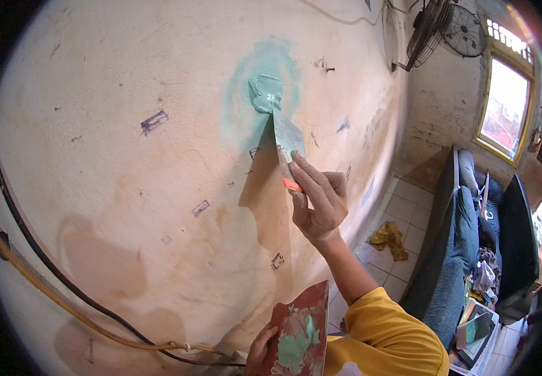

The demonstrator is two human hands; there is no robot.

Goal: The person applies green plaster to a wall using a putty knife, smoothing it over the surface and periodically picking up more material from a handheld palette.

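My right hand (322, 199) grips a putty knife (288, 135) with an orange-red handle end, fingers pressed along its wide metal blade. The blade's tip meets a thick dab of mint-green putty (265, 93) on the beige wall (177, 156). A thinner green smear surrounds that dab. Low in the view, my left hand (259, 351) holds the edge of a dark red board (296, 326) bearing more green putty. Part of the left hand is hidden behind the board.
A black cable (64, 276) and a brown one run along the wall at lower left. To the right stands a dark blue sofa (449, 250) with clothes on it. A yellow cloth (389, 241) lies on the tiled floor. A fan (431, 31) hangs at upper right.
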